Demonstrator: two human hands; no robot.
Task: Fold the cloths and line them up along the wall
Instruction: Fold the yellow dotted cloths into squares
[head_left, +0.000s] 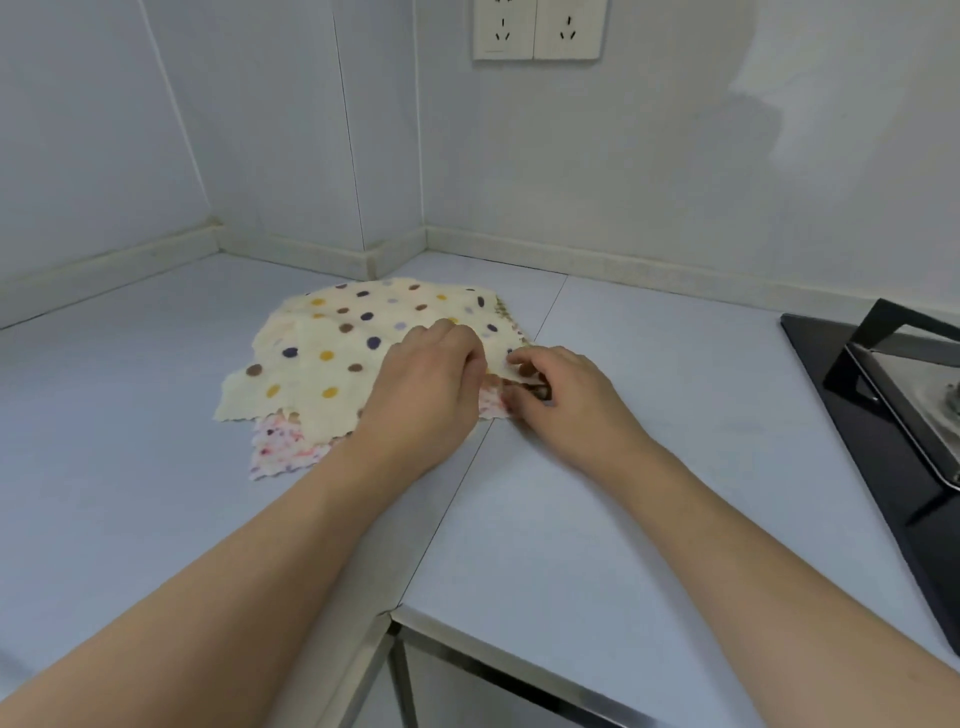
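Both hands, left hand (431, 379) and right hand (566, 389), have a pinching grip on the polka-dot cloth (332, 353), lying unfolded atop a pink speckled cloth (280, 447) on the counter (597, 493) near the corner.

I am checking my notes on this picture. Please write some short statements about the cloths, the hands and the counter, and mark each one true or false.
1. Both hands pinch the polka-dot cloth at its right edge. True: the left hand and the right hand meet there.
2. The polka-dot cloth lies under a pink speckled cloth. False: the pink speckled cloth lies beneath it.
3. The cloths are already folded and lined up along the wall. False: they lie unfolded in a pile on the counter.
4. A black stove stands at the right. True.
5. A double socket is on the wall. True.
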